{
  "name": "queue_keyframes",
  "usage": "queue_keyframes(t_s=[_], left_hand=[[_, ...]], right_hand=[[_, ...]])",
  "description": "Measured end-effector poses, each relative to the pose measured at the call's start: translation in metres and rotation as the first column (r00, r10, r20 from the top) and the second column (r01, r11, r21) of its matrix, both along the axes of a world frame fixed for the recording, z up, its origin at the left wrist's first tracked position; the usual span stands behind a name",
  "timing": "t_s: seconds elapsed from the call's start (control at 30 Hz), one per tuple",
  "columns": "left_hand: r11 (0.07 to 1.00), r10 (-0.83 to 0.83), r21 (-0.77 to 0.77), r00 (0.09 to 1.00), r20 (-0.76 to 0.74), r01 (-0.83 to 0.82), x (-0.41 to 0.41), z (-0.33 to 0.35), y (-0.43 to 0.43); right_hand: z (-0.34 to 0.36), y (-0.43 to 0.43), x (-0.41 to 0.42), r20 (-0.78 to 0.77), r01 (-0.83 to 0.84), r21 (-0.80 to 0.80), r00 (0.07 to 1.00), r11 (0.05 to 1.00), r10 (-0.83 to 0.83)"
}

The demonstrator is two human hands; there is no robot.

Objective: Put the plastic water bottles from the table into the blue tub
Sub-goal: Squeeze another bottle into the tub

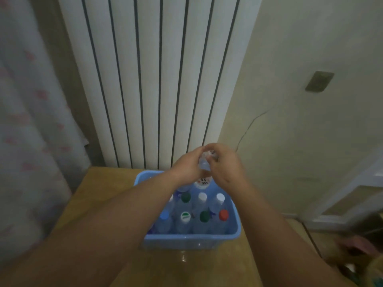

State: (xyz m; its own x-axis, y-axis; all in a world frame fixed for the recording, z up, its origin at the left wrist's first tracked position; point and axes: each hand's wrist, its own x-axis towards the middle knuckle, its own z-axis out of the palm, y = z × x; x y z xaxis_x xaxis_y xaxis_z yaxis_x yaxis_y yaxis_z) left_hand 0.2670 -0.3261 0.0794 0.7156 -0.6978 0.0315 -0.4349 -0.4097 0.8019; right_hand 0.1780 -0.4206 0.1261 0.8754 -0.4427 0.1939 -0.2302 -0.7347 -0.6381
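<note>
A blue tub (192,240) stands on the wooden table (207,266) against the wall. Several clear plastic water bottles (184,221) stand upright inside it, with white, green, blue and red caps. Above the tub's far end both my hands meet around one more clear bottle (204,164). My left hand (187,166) grips it from the left and my right hand (226,164) from the right. The bottle's top is hidden by my fingers, and a labelled part shows below my hands. My forearms cover part of the tub's left side.
A white ribbed radiator (157,79) rises behind the table. A pale curtain (31,121) hangs at the left. To the right are a cream wall with a switch plate (319,81) and a white door frame (352,193). Blurred items (356,247) lie at the lower right.
</note>
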Motion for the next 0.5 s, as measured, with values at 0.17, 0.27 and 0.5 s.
queue_keyframes(t_s=[0.17, 0.27, 0.5], left_hand=[[0.962, 0.008, 0.267, 0.981, 0.195, -0.061, 0.020, -0.032, -0.032], [0.887, -0.053, 0.443, 0.923, 0.380, -0.131, 0.035, -0.052, -0.047], [0.759, -0.136, 0.631, 0.910, 0.393, -0.160, 0.055, -0.092, -0.053]], right_hand=[[-0.040, -0.040, 0.031, -0.097, -0.051, 0.061, 0.994, 0.997, 0.056], [-0.068, -0.060, 0.049, -0.169, -0.106, 0.108, 0.978, 0.988, 0.124], [-0.123, -0.074, 0.080, -0.277, -0.087, 0.226, 0.949, 0.970, 0.149]])
